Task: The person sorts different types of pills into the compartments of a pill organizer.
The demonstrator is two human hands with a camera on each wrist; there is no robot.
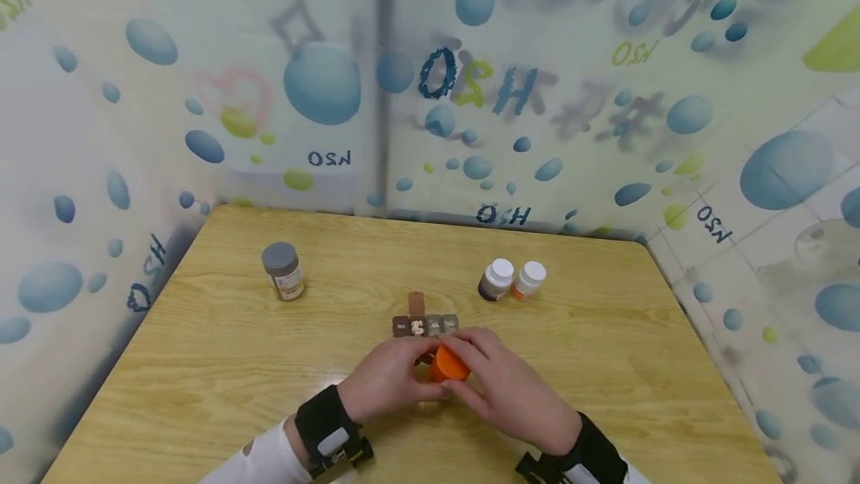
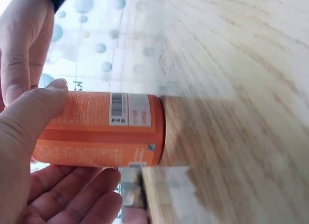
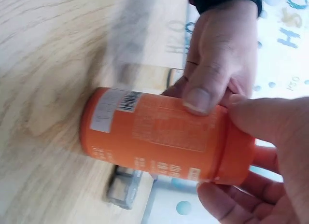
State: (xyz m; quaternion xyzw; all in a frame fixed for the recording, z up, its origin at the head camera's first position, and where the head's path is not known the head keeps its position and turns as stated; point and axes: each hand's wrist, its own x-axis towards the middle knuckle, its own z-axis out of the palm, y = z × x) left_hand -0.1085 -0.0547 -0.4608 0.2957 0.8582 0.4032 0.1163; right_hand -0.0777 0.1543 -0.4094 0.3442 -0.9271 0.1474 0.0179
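Observation:
Between both hands an orange bottle stands roughly upright, its base on or just over the table. The left hand grips its body; in the left wrist view the thumb crosses the printed label. Around the orange cap curl the fingers and thumb of the right hand. Just beyond the hands lies a pill organizer with brown and grey compartments. One brown lid is flipped up, and white pills fill that compartment. The hands hide the organizer's near part.
Two white-capped bottles, one dark and one orange-and-white, stand close together at the back right. A grey-lidded jar is at the back left. Patterned curtains border the wooden table at the back and sides.

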